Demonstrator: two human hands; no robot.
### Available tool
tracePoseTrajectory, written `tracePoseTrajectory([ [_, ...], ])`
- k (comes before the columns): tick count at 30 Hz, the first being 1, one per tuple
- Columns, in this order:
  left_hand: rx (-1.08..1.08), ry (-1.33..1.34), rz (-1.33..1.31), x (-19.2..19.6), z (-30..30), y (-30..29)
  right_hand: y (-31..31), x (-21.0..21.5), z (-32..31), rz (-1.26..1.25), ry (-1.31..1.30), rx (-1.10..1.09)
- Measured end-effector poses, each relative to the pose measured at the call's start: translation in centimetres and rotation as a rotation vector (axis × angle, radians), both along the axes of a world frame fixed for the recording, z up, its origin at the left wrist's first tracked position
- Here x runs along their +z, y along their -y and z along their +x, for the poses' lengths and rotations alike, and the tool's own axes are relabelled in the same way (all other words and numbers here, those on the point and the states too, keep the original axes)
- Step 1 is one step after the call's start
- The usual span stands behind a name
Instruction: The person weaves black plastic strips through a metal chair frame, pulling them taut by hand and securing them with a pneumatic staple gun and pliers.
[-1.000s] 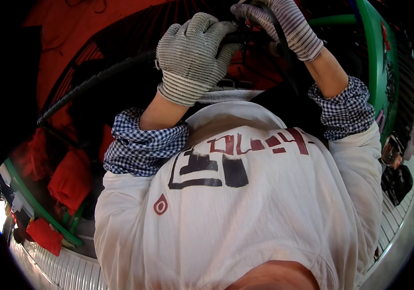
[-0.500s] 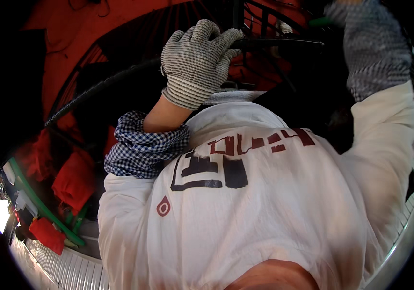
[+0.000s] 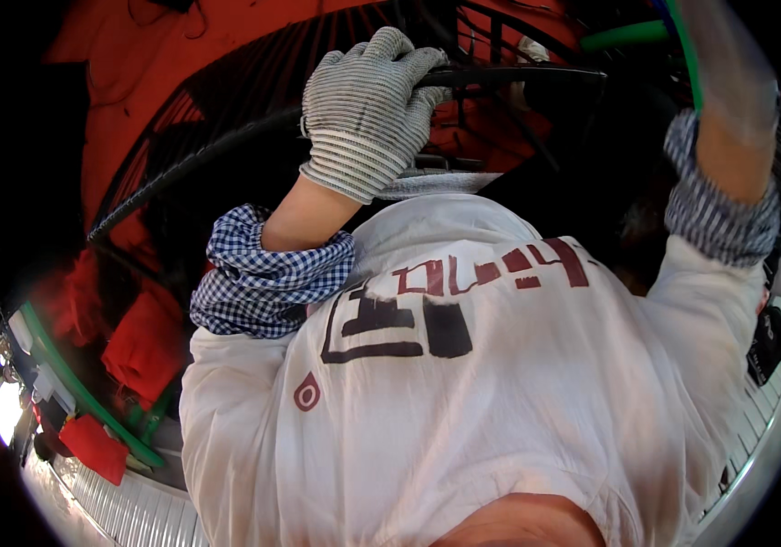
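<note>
My left hand [image 3: 365, 114], in a grey-and-dark striped knit glove, is wrapped round a curved black bar [image 3: 235, 141] at the top middle of the head view. The bar's left stretch has a ridged, wound-looking surface, while its right end is smoother. Far up at the right edge is my right hand [image 3: 726, 68], smeared by motion, with its fingers not distinguishable. A thin green strip [image 3: 687, 56] runs beside it; whether the hand holds that strip cannot be made out.
Below the bar, thin black rods [image 3: 199, 87] fan out as a framework over a red floor [image 3: 117, 59]. A green tube [image 3: 625, 36] lies at the upper right. Red cloth [image 3: 144, 342] and a curved green rail [image 3: 89, 397] are at lower left.
My right arm has drawn down, bringing the bare forearm and blurred hand into view with the green strip. The left hand stays on the bar, which has shifted slightly.
</note>
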State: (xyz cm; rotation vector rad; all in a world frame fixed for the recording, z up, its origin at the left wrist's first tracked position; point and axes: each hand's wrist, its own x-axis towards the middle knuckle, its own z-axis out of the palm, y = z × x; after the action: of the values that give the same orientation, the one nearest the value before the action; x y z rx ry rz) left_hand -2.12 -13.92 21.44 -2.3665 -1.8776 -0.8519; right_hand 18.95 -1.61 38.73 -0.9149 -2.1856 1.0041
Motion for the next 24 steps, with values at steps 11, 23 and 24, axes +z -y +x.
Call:
tracePoseTrajectory([
  [11, -0.003, 0.044, -0.423, 0.2, 0.0, -0.5, 9.7, -22.6, -1.9, -0.646, -0.038, -0.093],
  [23, -0.083, -0.037, -0.15, -0.9, -0.9, -0.8, 7.7, -19.0, -0.2, -0.969, -0.204, 0.025],
  [24, -0.08, -0.101, -0.076, -1.1, -0.9, -0.9, 7.8, -18.4, -0.5, -0.94, -0.236, 0.037],
])
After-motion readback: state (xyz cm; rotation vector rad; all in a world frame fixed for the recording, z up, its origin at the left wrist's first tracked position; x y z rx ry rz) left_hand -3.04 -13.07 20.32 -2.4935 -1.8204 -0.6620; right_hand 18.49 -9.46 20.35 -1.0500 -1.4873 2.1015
